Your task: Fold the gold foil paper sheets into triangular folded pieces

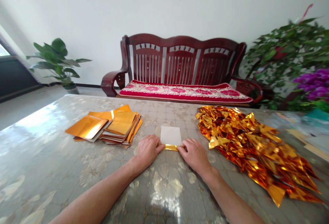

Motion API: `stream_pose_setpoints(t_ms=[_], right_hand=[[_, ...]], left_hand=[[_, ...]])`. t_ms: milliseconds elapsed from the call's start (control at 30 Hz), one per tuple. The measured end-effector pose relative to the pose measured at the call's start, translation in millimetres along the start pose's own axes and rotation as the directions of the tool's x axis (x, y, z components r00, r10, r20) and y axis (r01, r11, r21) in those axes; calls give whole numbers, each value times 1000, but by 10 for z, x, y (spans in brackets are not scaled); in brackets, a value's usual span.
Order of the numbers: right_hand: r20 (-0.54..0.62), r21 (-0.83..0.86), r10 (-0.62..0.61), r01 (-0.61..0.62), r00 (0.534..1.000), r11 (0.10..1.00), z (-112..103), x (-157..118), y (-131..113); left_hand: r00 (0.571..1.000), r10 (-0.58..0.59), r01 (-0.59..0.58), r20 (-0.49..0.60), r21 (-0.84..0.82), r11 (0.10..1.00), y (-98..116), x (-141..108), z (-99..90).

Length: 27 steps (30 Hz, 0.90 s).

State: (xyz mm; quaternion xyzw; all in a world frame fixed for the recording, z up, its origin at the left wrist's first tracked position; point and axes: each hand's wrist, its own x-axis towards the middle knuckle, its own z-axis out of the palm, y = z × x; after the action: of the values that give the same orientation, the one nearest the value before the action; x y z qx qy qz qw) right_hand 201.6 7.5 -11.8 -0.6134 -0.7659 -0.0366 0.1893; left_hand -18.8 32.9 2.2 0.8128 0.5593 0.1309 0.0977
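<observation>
The paper sheet [170, 135] lies on the counter [102, 176], where the left hand [149, 149] and right hand [194, 153] each pinch one end of its gold edge [171, 147], a suitable hold because it seems light, thin and easily creased.

No readable text, labels, brands, numbers or signs anywhere in view.
</observation>
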Motion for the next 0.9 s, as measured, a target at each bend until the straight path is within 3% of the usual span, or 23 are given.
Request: stream_pose_setpoints(t_ms=[900], right_hand=[[8,2,7,-7,1000,1000,-22,-3,-12]], left_hand=[[1000,0,0,-7,-5,1000,-36,5,31]])
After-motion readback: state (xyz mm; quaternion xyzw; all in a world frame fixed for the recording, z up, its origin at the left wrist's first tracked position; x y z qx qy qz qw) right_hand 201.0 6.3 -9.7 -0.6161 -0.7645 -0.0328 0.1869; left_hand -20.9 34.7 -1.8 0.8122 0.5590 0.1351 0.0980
